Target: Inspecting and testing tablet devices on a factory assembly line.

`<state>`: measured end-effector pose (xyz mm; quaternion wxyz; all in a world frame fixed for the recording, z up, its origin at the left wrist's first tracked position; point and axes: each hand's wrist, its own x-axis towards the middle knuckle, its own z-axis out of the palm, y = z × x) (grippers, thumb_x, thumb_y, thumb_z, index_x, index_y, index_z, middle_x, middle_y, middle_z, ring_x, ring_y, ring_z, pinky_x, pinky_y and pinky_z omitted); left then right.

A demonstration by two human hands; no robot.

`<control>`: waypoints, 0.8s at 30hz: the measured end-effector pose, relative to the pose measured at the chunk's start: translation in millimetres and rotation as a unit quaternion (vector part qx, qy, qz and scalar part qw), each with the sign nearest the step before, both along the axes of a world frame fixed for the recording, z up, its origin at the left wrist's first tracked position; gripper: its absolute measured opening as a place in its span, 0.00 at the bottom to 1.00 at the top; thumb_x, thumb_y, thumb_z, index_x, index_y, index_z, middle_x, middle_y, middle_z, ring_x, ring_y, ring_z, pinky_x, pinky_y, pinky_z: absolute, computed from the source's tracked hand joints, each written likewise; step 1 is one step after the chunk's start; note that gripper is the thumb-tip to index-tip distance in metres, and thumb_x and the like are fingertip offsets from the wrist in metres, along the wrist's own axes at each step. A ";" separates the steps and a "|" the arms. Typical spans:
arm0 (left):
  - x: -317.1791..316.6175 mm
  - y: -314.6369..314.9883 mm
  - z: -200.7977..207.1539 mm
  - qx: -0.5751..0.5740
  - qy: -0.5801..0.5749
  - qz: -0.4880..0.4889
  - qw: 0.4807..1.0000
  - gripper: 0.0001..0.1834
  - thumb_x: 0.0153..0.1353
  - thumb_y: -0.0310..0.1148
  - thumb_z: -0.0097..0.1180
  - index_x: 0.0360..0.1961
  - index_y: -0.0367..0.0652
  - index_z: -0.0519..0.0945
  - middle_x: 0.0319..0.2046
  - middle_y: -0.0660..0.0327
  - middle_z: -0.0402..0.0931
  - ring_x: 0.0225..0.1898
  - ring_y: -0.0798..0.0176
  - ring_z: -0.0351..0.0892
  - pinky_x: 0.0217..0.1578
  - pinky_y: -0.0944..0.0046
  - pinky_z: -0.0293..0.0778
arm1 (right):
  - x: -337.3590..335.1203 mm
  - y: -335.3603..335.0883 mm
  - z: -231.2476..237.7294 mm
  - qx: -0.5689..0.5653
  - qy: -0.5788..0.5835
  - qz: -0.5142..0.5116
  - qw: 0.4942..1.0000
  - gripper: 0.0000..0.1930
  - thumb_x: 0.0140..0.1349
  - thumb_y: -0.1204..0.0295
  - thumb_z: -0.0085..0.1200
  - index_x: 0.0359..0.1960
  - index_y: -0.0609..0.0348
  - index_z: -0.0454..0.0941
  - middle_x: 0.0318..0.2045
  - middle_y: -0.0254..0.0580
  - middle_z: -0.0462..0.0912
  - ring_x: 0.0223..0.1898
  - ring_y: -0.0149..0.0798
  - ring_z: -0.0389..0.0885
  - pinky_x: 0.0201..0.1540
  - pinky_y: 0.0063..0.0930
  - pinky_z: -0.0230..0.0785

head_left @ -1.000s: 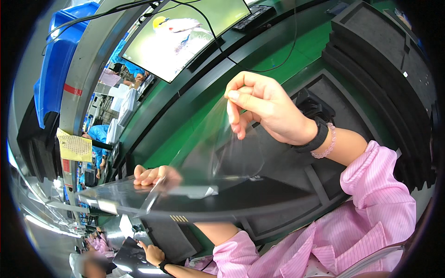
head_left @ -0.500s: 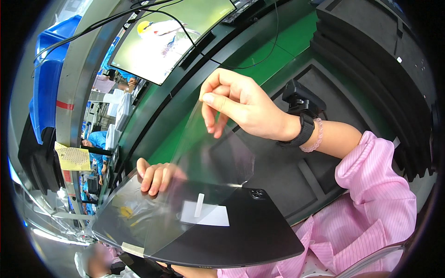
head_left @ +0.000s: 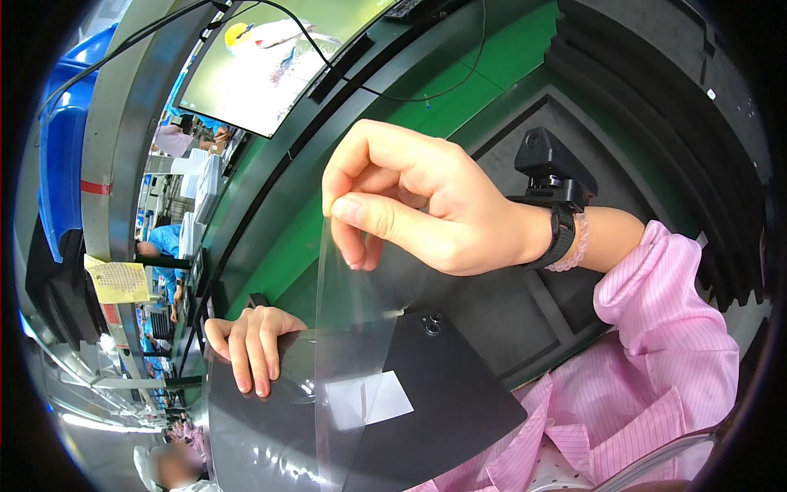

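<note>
A large dark tablet [head_left: 443, 402] is tilted in front of me, its back with the camera lenses [head_left: 432, 324] facing up. My left hand [head_left: 256, 344] grips its far left edge, fingers lying over the surface and the thumb out of sight. A clear plastic film [head_left: 348, 328] rises from the tablet, and my right hand [head_left: 402, 197] pinches its upper corner between thumb and index finger. The film's lower part lies across the tablet and over part of a white rectangular label [head_left: 385, 399]. My right wrist wears a black strap with a small black device [head_left: 557, 168].
Behind the tablet is a black tray [head_left: 500, 287] on a green bench mat [head_left: 443, 107]. Black trays are stacked [head_left: 664, 107] at the right. A monitor [head_left: 279, 66] and loose cables stand at the back, with blue bins [head_left: 65, 156] at far left. Other people work beyond.
My right hand has come nearer and slightly left, still pinching the film, which now stands steeper. My left hand has moved left and down, its fingers further over the tablet's surface.
</note>
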<state>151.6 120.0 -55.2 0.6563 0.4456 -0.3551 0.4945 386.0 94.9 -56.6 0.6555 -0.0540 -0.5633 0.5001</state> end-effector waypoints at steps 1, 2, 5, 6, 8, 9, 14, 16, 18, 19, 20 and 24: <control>-1.7 -0.6 0.5 -0.001 0.000 0.001 1.000 0.12 0.56 0.18 0.50 0.26 0.43 0.60 0.24 0.57 0.79 0.23 0.63 0.81 0.24 0.70 0.76 | 0.3 0.3 0.4 0.008 -0.001 -0.002 1.000 0.03 0.62 0.77 0.43 0.32 0.64 0.65 0.17 0.36 0.75 0.20 0.25 0.72 0.21 0.19 0.63; -3.4 -1.9 1.0 0.001 -0.004 0.009 1.000 0.12 0.56 0.18 0.50 0.26 0.43 0.60 0.24 0.57 0.79 0.23 0.63 0.81 0.24 0.70 0.76 | -0.3 0.5 0.4 0.008 -0.001 -0.001 1.000 0.03 0.62 0.77 0.43 0.32 0.64 0.65 0.17 0.36 0.75 0.20 0.25 0.72 0.21 0.19 0.63; -11.6 -6.3 1.5 0.003 -0.009 0.038 0.999 0.11 0.57 0.18 0.49 0.26 0.43 0.61 0.25 0.57 0.80 0.24 0.62 0.81 0.24 0.70 0.76 | -2.7 1.2 0.4 0.008 0.018 0.014 1.000 0.03 0.62 0.77 0.43 0.32 0.64 0.65 0.17 0.36 0.75 0.20 0.25 0.72 0.21 0.19 0.63; -11.8 -3.8 -2.1 -0.010 -0.022 0.040 0.999 0.10 0.58 0.19 0.48 0.26 0.43 0.61 0.24 0.57 0.79 0.24 0.62 0.81 0.24 0.69 0.76 | -0.9 1.5 -1.7 0.013 0.020 0.015 1.000 0.02 0.61 0.78 0.43 0.32 0.64 0.65 0.17 0.36 0.75 0.20 0.25 0.72 0.21 0.19 0.64; -9.6 3.9 -9.4 -0.029 -0.034 0.036 0.998 0.10 0.58 0.20 0.47 0.26 0.43 0.61 0.24 0.57 0.79 0.24 0.62 0.81 0.24 0.69 0.76 | 3.1 1.5 -6.4 0.012 0.021 0.009 1.000 0.02 0.61 0.78 0.43 0.33 0.65 0.65 0.17 0.36 0.75 0.21 0.25 0.72 0.21 0.19 0.64; -6.8 9.6 -13.8 -0.036 -0.044 0.008 0.998 0.09 0.59 0.21 0.46 0.25 0.42 0.61 0.24 0.56 0.79 0.23 0.61 0.81 0.24 0.69 0.77 | 5.4 0.4 -8.5 0.029 0.017 -0.002 0.999 0.02 0.61 0.79 0.43 0.32 0.65 0.65 0.18 0.36 0.75 0.20 0.26 0.72 0.21 0.19 0.63; 3.7 -11.8 8.4 -0.027 -0.112 -0.039 0.993 0.09 0.62 0.24 0.41 0.24 0.40 0.61 0.21 0.50 0.78 0.19 0.57 0.80 0.18 0.69 0.78 | -10.5 -9.6 2.6 0.137 0.024 0.009 0.990 0.01 0.57 0.80 0.45 0.30 0.64 0.66 0.17 0.38 0.74 0.18 0.29 0.73 0.21 0.23 0.63; 11.3 -4.7 5.7 -0.019 -0.116 -0.071 0.990 0.09 0.62 0.24 0.40 0.24 0.40 0.61 0.20 0.49 0.78 0.18 0.57 0.80 0.17 0.68 0.78 | -6.2 -9.1 -0.9 0.150 0.009 -0.012 0.989 0.02 0.57 0.80 0.45 0.30 0.64 0.66 0.17 0.38 0.74 0.19 0.31 0.74 0.22 0.24 0.63; 16.1 -3.1 7.0 0.009 -0.129 -0.097 0.987 0.09 0.62 0.24 0.38 0.23 0.40 0.61 0.19 0.48 0.78 0.17 0.56 0.80 0.15 0.68 0.78 | -6.1 -9.4 -1.0 0.179 -0.001 -0.046 0.983 0.02 0.56 0.80 0.45 0.30 0.64 0.65 0.16 0.40 0.74 0.19 0.35 0.76 0.21 0.26 0.63; 16.5 -4.9 8.3 0.008 -0.127 -0.095 0.987 0.09 0.62 0.24 0.38 0.23 0.40 0.61 0.19 0.48 0.78 0.17 0.56 0.80 0.15 0.68 0.78 | -6.5 -9.5 -0.2 0.178 0.001 -0.044 0.983 0.02 0.56 0.80 0.45 0.30 0.64 0.65 0.16 0.40 0.74 0.19 0.35 0.76 0.21 0.26 0.63; 16.8 -6.9 9.3 0.012 -0.131 -0.081 0.988 0.09 0.62 0.24 0.38 0.23 0.40 0.61 0.19 0.48 0.78 0.18 0.56 0.80 0.16 0.68 0.78 | -6.7 -9.7 0.6 0.178 0.000 -0.040 0.983 0.02 0.56 0.80 0.45 0.30 0.64 0.66 0.16 0.40 0.74 0.19 0.36 0.76 0.21 0.27 0.63; 15.8 -6.7 6.2 0.012 -0.127 -0.072 0.989 0.09 0.62 0.24 0.38 0.24 0.40 0.61 0.20 0.47 0.78 0.18 0.56 0.80 0.16 0.67 0.78 | -5.0 -9.7 -1.0 0.182 -0.021 -0.049 0.982 0.02 0.55 0.80 0.45 0.30 0.63 0.66 0.16 0.42 0.74 0.19 0.40 0.76 0.21 0.28 0.63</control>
